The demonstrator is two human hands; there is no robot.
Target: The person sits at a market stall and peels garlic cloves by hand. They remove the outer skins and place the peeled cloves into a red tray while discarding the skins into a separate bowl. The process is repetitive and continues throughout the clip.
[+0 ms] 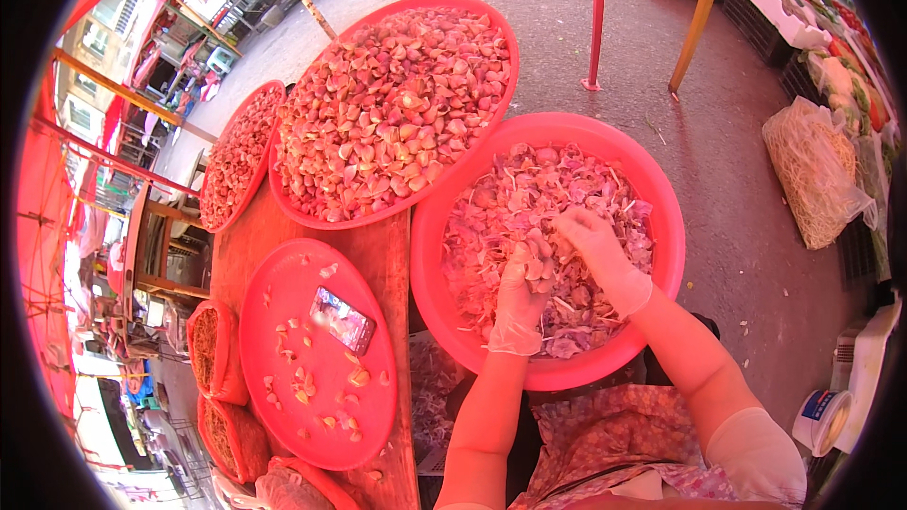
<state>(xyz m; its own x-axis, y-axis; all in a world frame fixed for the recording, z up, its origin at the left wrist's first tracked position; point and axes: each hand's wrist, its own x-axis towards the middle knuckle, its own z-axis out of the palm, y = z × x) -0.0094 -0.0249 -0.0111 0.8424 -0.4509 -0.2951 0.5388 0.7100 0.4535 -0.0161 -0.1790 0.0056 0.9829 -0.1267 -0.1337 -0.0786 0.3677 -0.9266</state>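
Note:
A large round plastic tub (pixel 662 205) holds loose garlic skins (pixel 510 177) with some bulbs and pale stalks among them. Over its middle, my left hand (pixel 521 297) in a thin clear glove cups what looks like a garlic bulb (pixel 540 265), partly hidden by the fingers. My right hand (pixel 602 248), gloved as well, is bent just beside it, thumb and fingertips close together. Whether anything sits between those fingertips is too small to tell. Beyond the tub's far left rim, a wide round tray (pixel 397 106) is heaped with garlic cloves.
On the wooden table (pixel 397 255), a round tray (pixel 269 276) carries a smartphone (pixel 343 320) and scattered cloves. Another clove-filled tray (pixel 241 156) stands farther left, with open sacks (pixel 220 354) near the table's edge. Poles (pixel 595 14) rise beyond the tub; vegetable crates (pixel 758 21) line the right.

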